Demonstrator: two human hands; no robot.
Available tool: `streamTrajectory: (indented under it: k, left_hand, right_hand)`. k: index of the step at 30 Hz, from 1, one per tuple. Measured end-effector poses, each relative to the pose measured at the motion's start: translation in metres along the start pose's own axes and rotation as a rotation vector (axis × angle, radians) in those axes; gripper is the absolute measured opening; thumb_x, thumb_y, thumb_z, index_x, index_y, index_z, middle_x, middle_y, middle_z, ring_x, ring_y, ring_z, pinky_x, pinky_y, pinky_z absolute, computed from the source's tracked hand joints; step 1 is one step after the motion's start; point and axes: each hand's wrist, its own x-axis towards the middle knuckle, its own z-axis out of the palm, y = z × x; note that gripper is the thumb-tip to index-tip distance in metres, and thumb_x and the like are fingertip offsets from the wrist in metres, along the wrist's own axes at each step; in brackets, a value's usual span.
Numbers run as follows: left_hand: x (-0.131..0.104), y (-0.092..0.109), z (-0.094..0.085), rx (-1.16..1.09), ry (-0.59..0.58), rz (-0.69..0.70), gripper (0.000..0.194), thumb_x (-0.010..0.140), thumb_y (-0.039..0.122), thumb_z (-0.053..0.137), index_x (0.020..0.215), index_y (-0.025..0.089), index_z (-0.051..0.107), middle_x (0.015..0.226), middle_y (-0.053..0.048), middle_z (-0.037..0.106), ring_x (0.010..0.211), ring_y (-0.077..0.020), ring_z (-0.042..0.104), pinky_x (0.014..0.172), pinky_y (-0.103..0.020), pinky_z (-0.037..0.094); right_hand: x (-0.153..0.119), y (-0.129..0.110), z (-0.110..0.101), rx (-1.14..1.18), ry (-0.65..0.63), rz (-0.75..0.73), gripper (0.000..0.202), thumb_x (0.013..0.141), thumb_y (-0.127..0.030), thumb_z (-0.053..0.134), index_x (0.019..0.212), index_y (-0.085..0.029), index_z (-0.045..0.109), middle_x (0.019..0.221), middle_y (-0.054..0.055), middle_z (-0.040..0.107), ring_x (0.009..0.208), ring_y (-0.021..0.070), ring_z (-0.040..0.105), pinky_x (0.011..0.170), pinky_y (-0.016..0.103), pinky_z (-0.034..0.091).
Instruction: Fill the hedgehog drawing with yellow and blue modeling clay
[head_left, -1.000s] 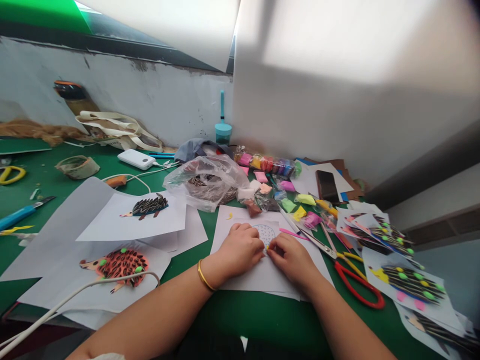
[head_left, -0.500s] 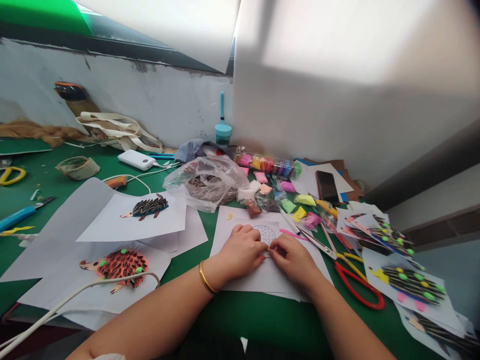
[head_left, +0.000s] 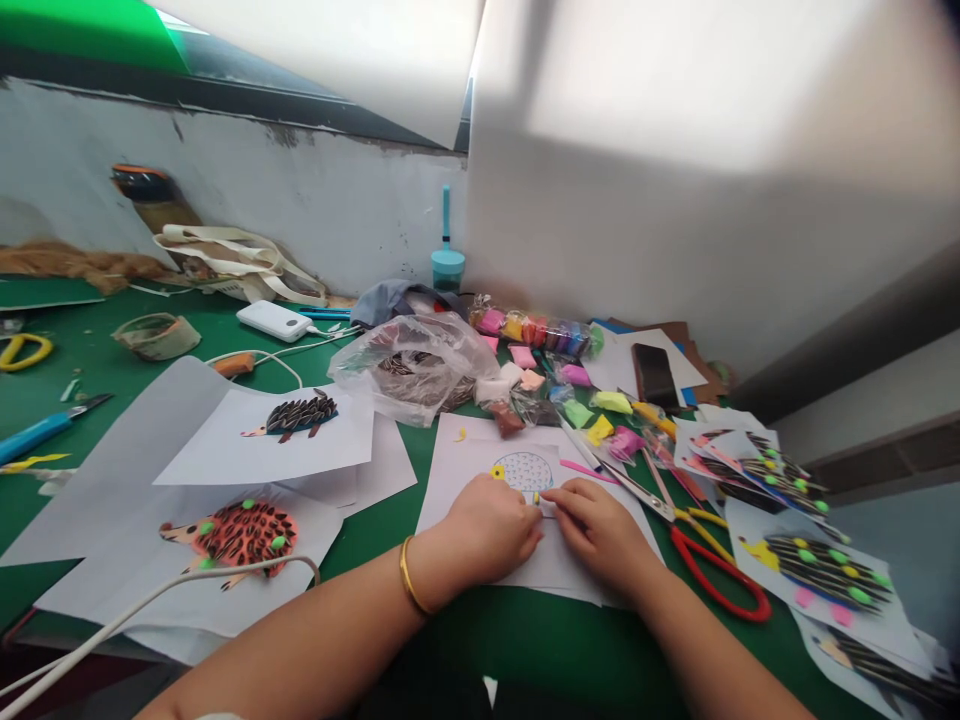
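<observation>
A sheet of white paper (head_left: 465, 455) lies in front of me with a hedgehog outline (head_left: 529, 470) drawn on it in blue, its body filled with small marks. Yellow clay (head_left: 497, 472) with a dark eye dot covers its head. At the outline's lower edge is a tiny yellow clay piece (head_left: 536, 497), between my two hands. My left hand (head_left: 491, 530) rests on the paper, fingers curled; what they hold, if anything, is hidden. My right hand (head_left: 600, 525) is closed, its index fingertip at the clay piece and its thumb mostly hidden.
Red-and-yellow-handled scissors (head_left: 712, 570) lie right of the paper, beside finished hedgehog pictures (head_left: 817, 560). Clay packets (head_left: 577, 410) and a plastic bag of seeds (head_left: 420, 365) lie behind. More hedgehog pictures (head_left: 240, 530) and a white cable (head_left: 150, 595) are at left.
My left hand has moved slightly down and toward me, uncovering the yellow clay head and more of the outline. My right hand has shifted slightly right, and the small yellow piece shows more plainly.
</observation>
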Motion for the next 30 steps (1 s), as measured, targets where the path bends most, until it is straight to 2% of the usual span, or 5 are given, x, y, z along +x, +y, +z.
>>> streamTrajectory:
  k: [3,8,14,22,30]
  left_hand:
    - [-0.003,0.014,0.003,0.083,-0.029,-0.042,0.037,0.09,0.043,0.053,0.112,0.015,0.063,0.08,-0.01,0.069,0.074,-0.0263,0.065,0.067,-0.038,0.044]
    - [-0.003,0.027,0.0,0.073,-0.089,-0.08,0.036,0.091,0.041,0.051,0.108,0.011,0.063,0.084,-0.012,0.07,0.076,-0.0284,0.067,0.07,-0.042,0.048]
    - [0.0,0.025,0.001,0.067,-0.097,-0.088,0.034,0.091,0.04,0.05,0.103,0.011,0.064,0.081,-0.013,0.07,0.075,-0.0284,0.067,0.069,-0.042,0.048]
    - [-0.001,0.023,0.003,0.072,-0.069,-0.079,0.034,0.091,0.042,0.05,0.101,0.012,0.064,0.08,-0.013,0.07,0.074,-0.0294,0.067,0.068,-0.043,0.049]
    - [-0.001,0.023,0.002,0.06,-0.07,-0.091,0.034,0.091,0.041,0.051,0.098,0.012,0.065,0.08,-0.013,0.07,0.075,-0.0277,0.067,0.069,-0.04,0.049]
  right_hand:
    - [0.0,0.001,0.004,-0.016,0.041,-0.043,0.032,0.091,-0.015,0.05,0.116,-0.024,0.068,0.095,0.007,0.064,0.088,0.0206,0.061,0.078,0.036,0.052]
    - [0.001,0.0,0.009,-0.057,0.043,-0.072,0.033,0.09,-0.013,0.051,0.115,-0.022,0.07,0.089,0.008,0.064,0.082,0.0207,0.06,0.074,0.036,0.052]
    - [0.002,0.001,0.012,-0.079,0.016,-0.042,0.032,0.089,-0.014,0.051,0.112,-0.02,0.072,0.087,0.009,0.065,0.081,0.021,0.06,0.074,0.037,0.052]
    - [0.003,0.002,0.007,0.078,0.072,0.026,0.033,0.091,-0.016,0.048,0.112,-0.024,0.072,0.086,0.006,0.064,0.08,0.019,0.062,0.073,0.034,0.054]
    - [0.003,0.002,0.013,-0.04,0.019,0.001,0.032,0.089,-0.016,0.05,0.112,-0.021,0.073,0.09,0.008,0.067,0.084,0.0214,0.062,0.077,0.037,0.052]
